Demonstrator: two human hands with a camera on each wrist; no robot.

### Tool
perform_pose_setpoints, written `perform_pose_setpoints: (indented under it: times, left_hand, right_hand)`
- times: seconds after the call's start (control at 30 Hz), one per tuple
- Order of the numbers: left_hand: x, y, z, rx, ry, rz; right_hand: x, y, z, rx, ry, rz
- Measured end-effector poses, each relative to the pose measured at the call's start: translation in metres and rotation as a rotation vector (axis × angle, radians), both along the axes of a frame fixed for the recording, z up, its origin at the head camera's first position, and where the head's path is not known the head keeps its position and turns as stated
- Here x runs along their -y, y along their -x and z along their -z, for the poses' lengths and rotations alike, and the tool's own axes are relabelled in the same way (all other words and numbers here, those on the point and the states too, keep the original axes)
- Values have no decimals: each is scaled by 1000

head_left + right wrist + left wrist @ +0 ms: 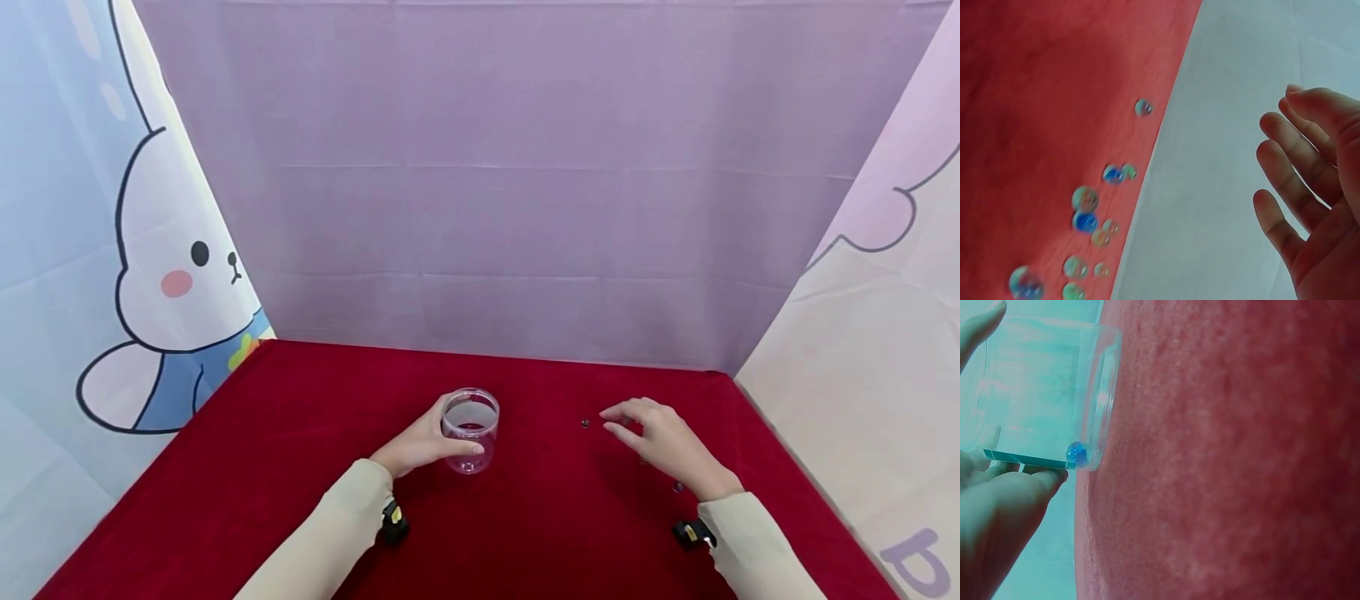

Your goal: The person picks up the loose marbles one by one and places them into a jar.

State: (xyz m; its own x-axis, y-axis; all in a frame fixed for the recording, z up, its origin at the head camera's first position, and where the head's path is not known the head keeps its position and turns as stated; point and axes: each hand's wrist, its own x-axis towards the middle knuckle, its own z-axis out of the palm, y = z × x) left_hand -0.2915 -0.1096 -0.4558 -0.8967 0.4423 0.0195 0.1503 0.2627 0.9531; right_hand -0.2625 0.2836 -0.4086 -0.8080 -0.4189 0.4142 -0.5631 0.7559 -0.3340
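My left hand (426, 438) grips a clear, open-topped jar (472, 417) from its left side, thumb across the near wall. Inside, at the bottom, a blue marble (1077, 453) shows in the left wrist view. Over the right part of the table hovers my right hand (665, 440), fingers loosely bent and thumb apart from the index finger, with nothing visible between them. A small marble (585, 423) lies just left of its fingertips. Seen from the right wrist, several glass marbles, among them a blue marble (1085, 221) and a lone marble (1143, 107), are scattered below the hand.
A red cloth (540, 517) covers the table. Behind it hangs a plain purple curtain (480, 208). A rabbit-printed sheet (172, 225) stands along the left, and a pale printed sheet (877, 358) along the right edge. Another marble (678, 486) lies by the right wrist.
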Motion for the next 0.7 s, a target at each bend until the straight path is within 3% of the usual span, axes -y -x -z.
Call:
perform_pose_setpoints:
  times: [0.7]
  left_hand:
    - [-1, 0, 0, -2, -8, 0]
  right_hand:
    - [-52, -24, 12, 16, -48, 87]
